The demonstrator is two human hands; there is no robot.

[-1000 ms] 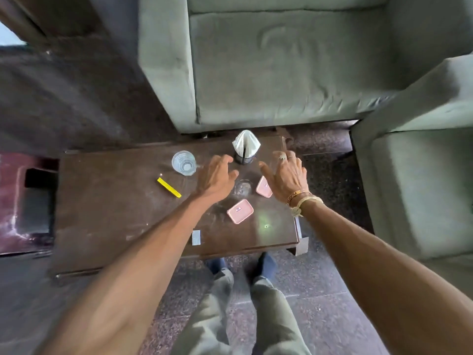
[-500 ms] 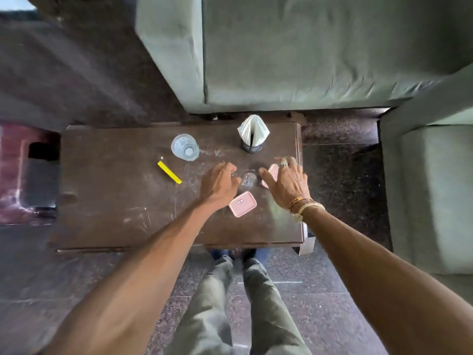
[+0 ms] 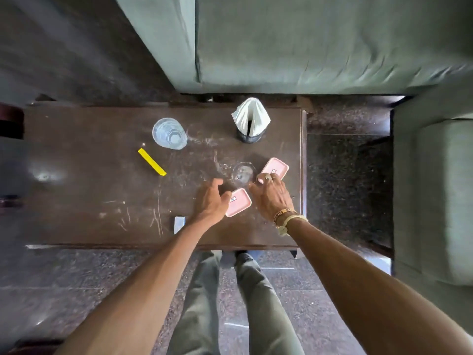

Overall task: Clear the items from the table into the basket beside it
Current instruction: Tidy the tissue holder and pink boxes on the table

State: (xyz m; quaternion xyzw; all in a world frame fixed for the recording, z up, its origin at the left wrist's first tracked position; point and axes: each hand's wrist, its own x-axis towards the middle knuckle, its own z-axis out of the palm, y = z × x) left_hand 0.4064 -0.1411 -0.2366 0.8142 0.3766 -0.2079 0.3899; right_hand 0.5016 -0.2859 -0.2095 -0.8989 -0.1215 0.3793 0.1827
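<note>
On the dark brown table (image 3: 89, 201) lie two pink trays: one (image 3: 276, 166) far right, one (image 3: 240, 204) nearer me. A small clear glass (image 3: 243, 172) stands between them. My left hand (image 3: 211, 201) hovers with loosely curved fingers at the near tray's left edge, its thumb at that tray. My right hand (image 3: 271, 198) reaches over, fingertips at the far tray's near edge. Neither hand grips anything. Farther off are a clear plastic cup (image 3: 169, 134), a yellow strip (image 3: 151, 161) and a napkin holder (image 3: 250, 123) with white napkins.
A small pale card (image 3: 179, 224) lies near the table's front edge. A green sofa (image 3: 307, 42) stands behind the table and another seat (image 3: 435, 188) to the right. A dark red object (image 3: 10, 119) shows at the left edge. My legs are below the table.
Both hands have drawn back from beside the napkin holder toward the two pink trays and the small glass. The view has tilted to look more straight down.
</note>
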